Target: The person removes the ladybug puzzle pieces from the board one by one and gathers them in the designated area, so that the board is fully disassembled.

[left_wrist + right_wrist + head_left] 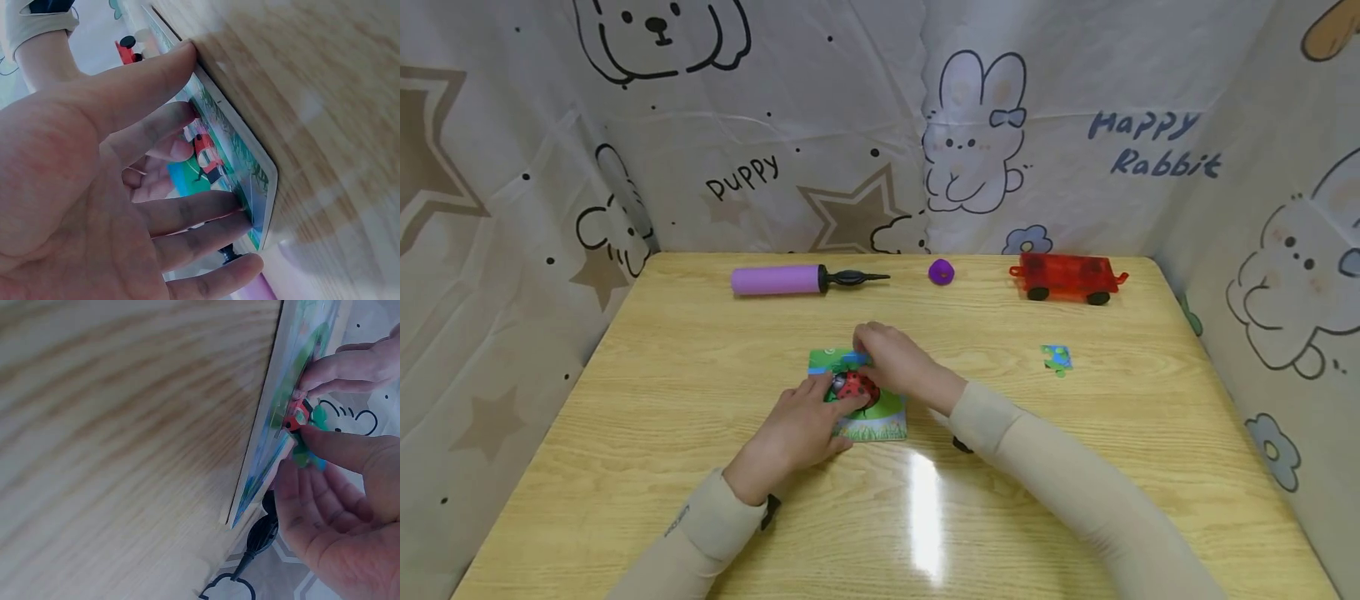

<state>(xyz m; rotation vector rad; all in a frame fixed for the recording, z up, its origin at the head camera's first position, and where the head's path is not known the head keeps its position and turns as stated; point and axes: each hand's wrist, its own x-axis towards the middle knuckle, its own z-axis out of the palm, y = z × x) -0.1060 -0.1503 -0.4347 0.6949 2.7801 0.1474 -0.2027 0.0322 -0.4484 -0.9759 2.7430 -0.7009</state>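
Observation:
A square ladybug puzzle [887,429] in a shallow tray lies on the table in front of me. My left hand [801,425] rests on its left and lower part, fingers fairly straight, with the fingertips on the picture and the thumb by the near edge. Over the puzzle's upper right part is my right hand [898,360]. Between its thumb and fingers it pinches a puzzle piece [302,455] with green, blue and red on it, tilted up from the board, as the right wrist view shows. The head view hides most of this piece behind the hand.
One loose blue-green puzzle piece [1057,358] lies to the right. Along the back stand a purple hand pump [778,280] with a black nozzle, a small purple round object [941,272] and a red toy wagon [1067,277]. Printed curtains [865,125] hang behind the table.

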